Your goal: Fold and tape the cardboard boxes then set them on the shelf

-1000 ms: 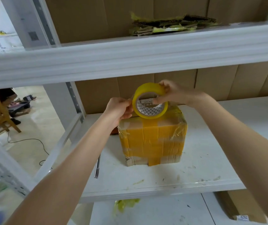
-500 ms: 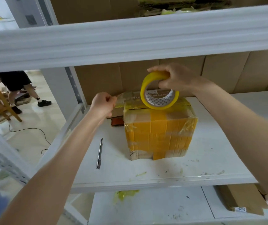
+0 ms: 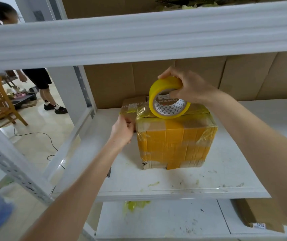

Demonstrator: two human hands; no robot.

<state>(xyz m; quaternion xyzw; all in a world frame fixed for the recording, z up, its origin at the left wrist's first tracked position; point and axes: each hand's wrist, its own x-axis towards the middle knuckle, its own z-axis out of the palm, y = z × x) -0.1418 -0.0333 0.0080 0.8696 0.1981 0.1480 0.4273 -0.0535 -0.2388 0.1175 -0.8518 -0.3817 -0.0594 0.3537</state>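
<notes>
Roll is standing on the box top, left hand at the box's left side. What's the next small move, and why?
Probably draw the tape roll rightward across the box top. The right hand grips it upright on the top, a glossy strip seems to run from it to the left edge, where the left hand sits; its grip is hidden.

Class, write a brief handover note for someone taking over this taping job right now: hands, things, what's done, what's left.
Right hand grips the tape roll, which stands on edge atop the box.
Left hand is at the box's left side, fingers curled; whether it pinches loose tape is unclear.
The box sits on the middle shelf, with another box behind it.
Done: box folded, heavily taped.
Left: probably finish and cut this strip, then set the roll aside.
</notes>
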